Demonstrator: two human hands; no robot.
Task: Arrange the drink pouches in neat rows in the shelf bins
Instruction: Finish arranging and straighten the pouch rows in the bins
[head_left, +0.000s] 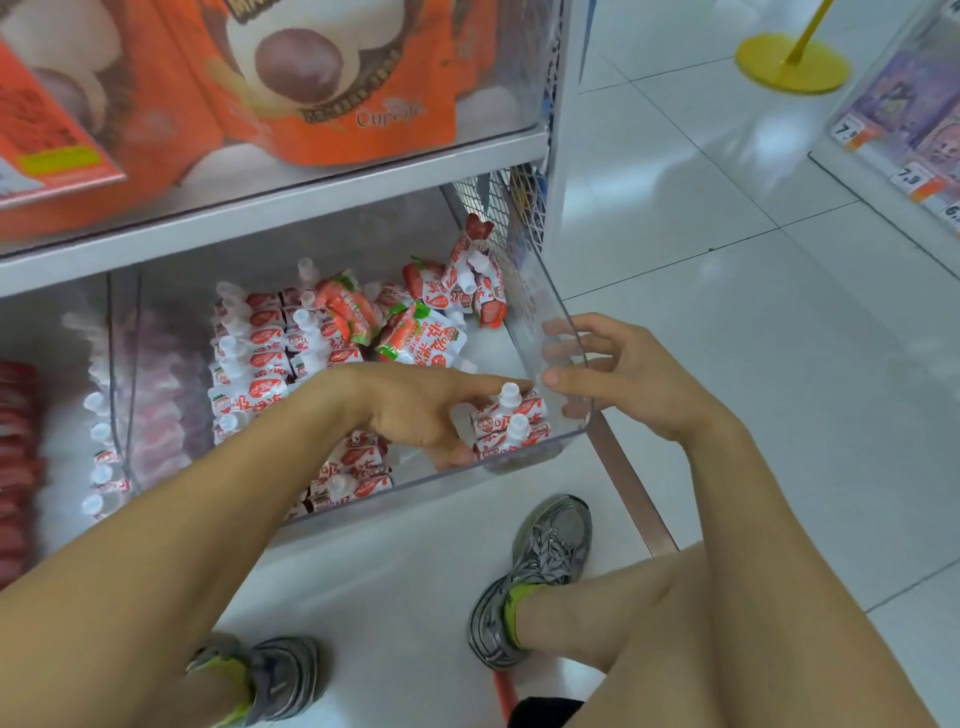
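The left hand (415, 410) is reached into the clear bin (524, 301), its fingers curled round a small upright group of drink pouches (511, 423) at the bin's near right corner; the index finger is laid along the top of the group, just by a white cap, and the thumb is tucked below at the near side. The gripped pouches are set directly beyond the fingertips, pressed close to the corner wall, caps up, with their flat faces stacked along a line running from front to back of the bin.

The right hand (613, 374) is held just to the right of them, with the fingers bent round the bin's right wall from outside and the thumb at the rim, so the wall is steadied; only that wall lies between it and the gripped pouches.

Behind the left hand, a loose heap of pouches (410, 322) is left lying at mixed angles, and farther to its left neat rows (249, 358) are already stood. The heap is judged nearer the left hand.
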